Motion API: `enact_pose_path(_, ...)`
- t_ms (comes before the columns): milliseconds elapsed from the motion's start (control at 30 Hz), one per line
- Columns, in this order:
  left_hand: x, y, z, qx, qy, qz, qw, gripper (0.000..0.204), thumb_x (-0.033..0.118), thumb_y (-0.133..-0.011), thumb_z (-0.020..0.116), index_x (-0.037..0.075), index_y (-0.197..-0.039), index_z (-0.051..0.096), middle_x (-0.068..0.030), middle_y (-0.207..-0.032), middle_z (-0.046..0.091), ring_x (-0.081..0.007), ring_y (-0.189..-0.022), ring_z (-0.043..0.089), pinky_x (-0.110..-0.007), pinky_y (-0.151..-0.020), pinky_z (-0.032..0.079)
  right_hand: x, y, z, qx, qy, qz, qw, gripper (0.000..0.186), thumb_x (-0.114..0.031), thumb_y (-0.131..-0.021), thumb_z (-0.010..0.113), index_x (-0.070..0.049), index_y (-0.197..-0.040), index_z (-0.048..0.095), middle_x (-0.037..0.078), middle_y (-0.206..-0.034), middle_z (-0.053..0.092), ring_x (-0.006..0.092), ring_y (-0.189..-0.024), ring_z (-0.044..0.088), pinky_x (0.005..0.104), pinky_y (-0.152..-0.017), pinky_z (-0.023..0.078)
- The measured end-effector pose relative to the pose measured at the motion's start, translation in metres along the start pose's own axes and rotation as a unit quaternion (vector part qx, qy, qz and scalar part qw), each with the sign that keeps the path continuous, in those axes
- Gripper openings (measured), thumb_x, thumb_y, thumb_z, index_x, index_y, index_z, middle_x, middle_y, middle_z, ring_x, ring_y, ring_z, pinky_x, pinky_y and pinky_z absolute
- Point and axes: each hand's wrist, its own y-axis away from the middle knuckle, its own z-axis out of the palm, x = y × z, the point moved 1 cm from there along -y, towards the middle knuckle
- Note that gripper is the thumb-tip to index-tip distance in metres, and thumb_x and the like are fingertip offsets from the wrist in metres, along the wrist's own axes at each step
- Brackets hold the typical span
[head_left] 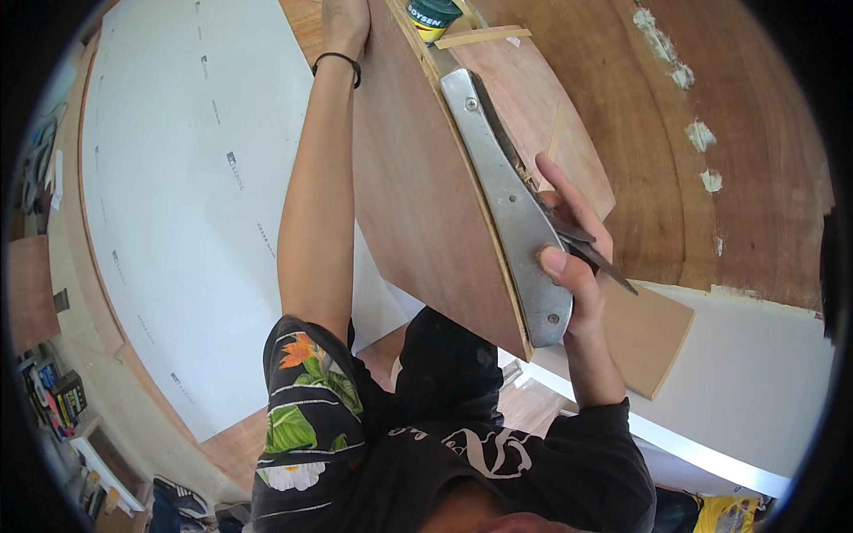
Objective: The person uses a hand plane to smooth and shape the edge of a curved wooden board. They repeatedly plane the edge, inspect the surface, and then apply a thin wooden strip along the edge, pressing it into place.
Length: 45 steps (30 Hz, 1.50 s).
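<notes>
A plywood panel stands on edge in front of me, slanting from the top centre down toward my body. My left hand is at its far upper end, fingers closed on it and partly cut off by the picture's top. A long metal hand plane lies along the panel's narrow edge. My right hand is wrapped around the plane's near part, thumb on its metal side, index finger stretched upward beside the blade.
A green-and-yellow can and thin wood strips sit on another board behind. A large white sheet fills the left; a brown wooden surface with white filler patches is right, above a tan board. Tools lie lower left.
</notes>
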Motion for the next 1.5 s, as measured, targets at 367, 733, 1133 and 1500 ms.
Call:
enact_pose_path(367, -0.030, -0.011, -0.008, -0.016, -0.165, 0.060, 0.984, 0.056, 0.041, -0.107, 0.036, -0.008, -0.109, 0.064, -0.0278, -0.108, 0.068, -0.0327, -0.105, 0.064, -0.047, -0.093, 0.046, -0.008, -0.067, 0.022, -0.002, 0.009, -0.058, 0.998, 0.071, -0.029, -0.078, 0.071, 0.004, -0.139, 0.060, 0.010, -0.097, 0.068, 0.0145, -0.089, 0.060, 0.0253, -0.081, 0.044)
enact_pose_path(733, -0.034, -0.013, -0.007, 0.016, -0.115, 0.040, 0.992, 0.059, 0.039, -0.107, 0.031, -0.011, -0.105, 0.062, -0.0320, -0.103, 0.066, -0.0359, -0.103, 0.063, -0.047, -0.093, 0.044, -0.012, -0.123, 0.047, 0.010, -0.058, -0.084, 0.995, 0.059, -0.025, -0.080, 0.074, 0.007, -0.130, 0.066, 0.005, -0.088, 0.067, 0.0115, -0.083, 0.060, 0.0220, -0.076, 0.044)
enact_pose_path(1133, -0.039, -0.017, 0.002, -0.030, -0.114, 0.022, 0.993, 0.057, 0.037, -0.109, 0.029, -0.010, -0.107, 0.061, -0.0288, -0.105, 0.067, -0.0329, -0.102, 0.062, -0.046, -0.092, 0.044, -0.026, -0.293, 0.084, 0.015, -0.027, -0.149, 0.988, 0.045, -0.038, -0.086, 0.067, 0.002, -0.106, 0.073, 0.009, -0.093, 0.069, 0.0180, -0.082, 0.062, 0.0327, -0.077, 0.049)
enact_pose_path(1500, 0.003, 0.002, -0.014, 0.023, 0.116, -0.006, 0.993, 0.037, 0.031, -0.104, 0.044, -0.001, -0.102, 0.064, -0.0146, -0.106, 0.068, -0.0309, -0.107, 0.063, -0.041, -0.100, 0.048, 0.071, -0.306, 0.016, 0.135, -0.172, -0.168, 0.961, 0.060, -0.042, -0.091, 0.064, 0.003, -0.131, 0.064, 0.015, -0.115, 0.068, 0.0204, -0.104, 0.064, 0.0291, -0.090, 0.048)
